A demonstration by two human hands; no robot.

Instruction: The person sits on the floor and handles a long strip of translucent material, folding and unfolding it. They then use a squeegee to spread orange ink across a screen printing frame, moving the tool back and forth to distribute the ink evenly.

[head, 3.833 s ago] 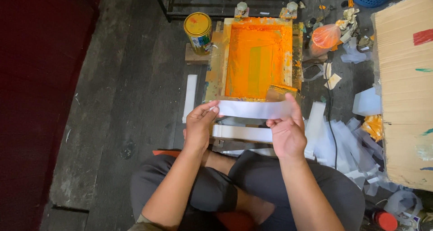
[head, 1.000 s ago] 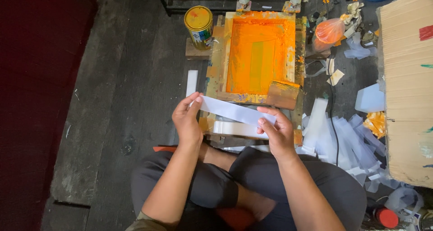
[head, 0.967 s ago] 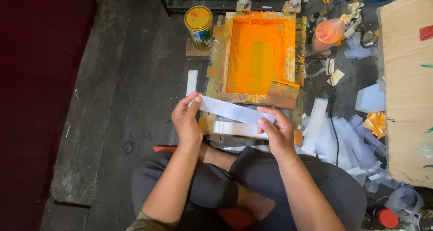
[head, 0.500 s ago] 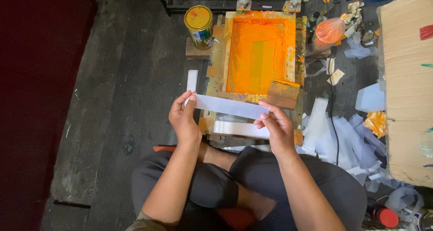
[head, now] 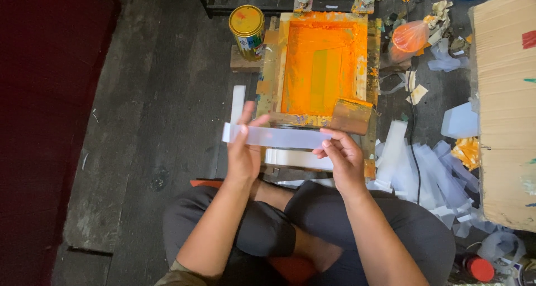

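Note:
I hold a long translucent white plastic strip (head: 279, 136) level in front of me. My left hand (head: 244, 146) grips it near its left end, and my right hand (head: 340, 159) pinches its right end. Just beyond the strip lies a wooden screen-printing frame (head: 268, 74) coated in orange ink, with a wooden squeegee (head: 350, 116) resting on its near right corner. A stack of white strips (head: 298, 159) lies on the floor under my hands.
A yellow paint can (head: 247, 30) stands left of the frame. One white strip (head: 238, 103) lies on the dark floor. Several strips are heaped at the right (head: 424, 169), beside a cardboard sheet (head: 505, 102) and an orange bag (head: 409, 37).
The strip has shifted left and turned from tilted to nearly level, and both hands have moved slightly left with it.

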